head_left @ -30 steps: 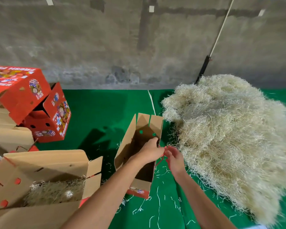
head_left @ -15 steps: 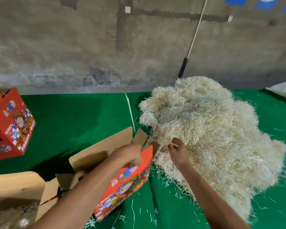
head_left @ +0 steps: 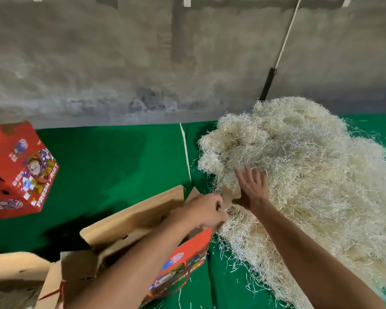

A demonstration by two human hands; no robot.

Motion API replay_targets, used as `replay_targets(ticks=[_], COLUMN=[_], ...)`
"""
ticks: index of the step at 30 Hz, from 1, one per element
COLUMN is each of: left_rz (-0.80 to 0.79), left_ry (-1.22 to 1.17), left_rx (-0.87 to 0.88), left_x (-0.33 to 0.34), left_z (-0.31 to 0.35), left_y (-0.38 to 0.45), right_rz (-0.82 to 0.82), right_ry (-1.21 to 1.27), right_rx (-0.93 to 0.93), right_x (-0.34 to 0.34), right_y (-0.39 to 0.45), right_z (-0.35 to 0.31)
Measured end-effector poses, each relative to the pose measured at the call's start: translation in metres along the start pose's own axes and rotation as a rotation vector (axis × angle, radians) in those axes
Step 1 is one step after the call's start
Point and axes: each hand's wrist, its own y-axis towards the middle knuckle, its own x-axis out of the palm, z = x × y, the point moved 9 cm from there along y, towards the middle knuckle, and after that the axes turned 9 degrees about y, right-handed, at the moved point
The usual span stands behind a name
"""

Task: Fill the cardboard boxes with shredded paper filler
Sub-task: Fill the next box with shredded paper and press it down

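From the head camera I see the shredded paper filler (head_left: pixel 299 175) as a big, pale cream heap of thin tangled strands, piled on the right side of the green mat (head_left: pixel 112 166) up to the wall (head_left: pixel 143 63), with loose strands scattered along its near edge. My right hand (head_left: pixel 252 188) lies flat on the heap, fingers straight and spread. My left hand (head_left: pixel 206 211) has its fingers curled on the rim of the open cardboard box (head_left: pixel 132 221), brown inside, red printed outside, tipped toward the heap at the mat's near-left. A closed red box (head_left: pixel 25 172) sits at the left edge.
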Motion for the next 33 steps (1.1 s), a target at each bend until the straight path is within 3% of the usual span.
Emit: replay_targets(ticks=[5, 9, 12, 14, 16, 18, 23, 25, 28, 30, 32, 33], left_rz=[-0.121, -0.432, -0.345, -0.298, -0.29, -0.255, 0.169, 0.263, 0.259, 0.131, 0.028, 0.059], left_ry=[0.136, 0.051, 0.349, 0.345, 0.173, -0.147, -1.015, -1.276, -1.434, -1.508, -1.54, -1.514], left_rx=[0.014, -0.028, -0.002, -0.003, -0.022, -0.049, -0.077, -0.08, -0.051, 0.072, 0.181, 0.156], left_x=[0.035, 0.068, 0.066, 0.062, 0.057, 0.046, -0.018, -0.04, -0.072, -0.096, -0.114, -0.121], left_z=[0.0, 0.006, 0.011, 0.012, 0.013, 0.016, 0.006, 0.001, 0.008, 0.028, 0.046, 0.044], left_y=[0.009, -0.001, -0.001, -0.002, -0.007, -0.011, -0.019, -0.023, -0.022, -0.022, -0.026, -0.025], right_rz=[-0.175, -0.124, -0.071, -0.021, 0.067, 0.189, 0.409, 0.482, 0.512, 0.489, 0.359, 0.268], right_ry=[0.224, 0.342, 0.387, 0.412, 0.406, 0.394, 0.631, 0.758, 0.928, 0.974, 1.018, 1.032], right_rx=[0.116, 0.11, 0.079, 0.059, 0.029, -0.001, -0.109, -0.138, -0.215, -0.257, -0.303, -0.339], right_x=[0.05, 0.061, 0.045, 0.024, -0.005, -0.04, -0.131, -0.167, -0.218, -0.24, -0.24, -0.234], right_y=[0.003, -0.009, -0.011, -0.012, -0.014, -0.017, -0.028, -0.033, -0.042, -0.048, -0.052, -0.054], right_z=[0.03, 0.033, 0.02, 0.01, 0.0, -0.009, -0.029, -0.031, -0.041, -0.051, -0.067, -0.078])
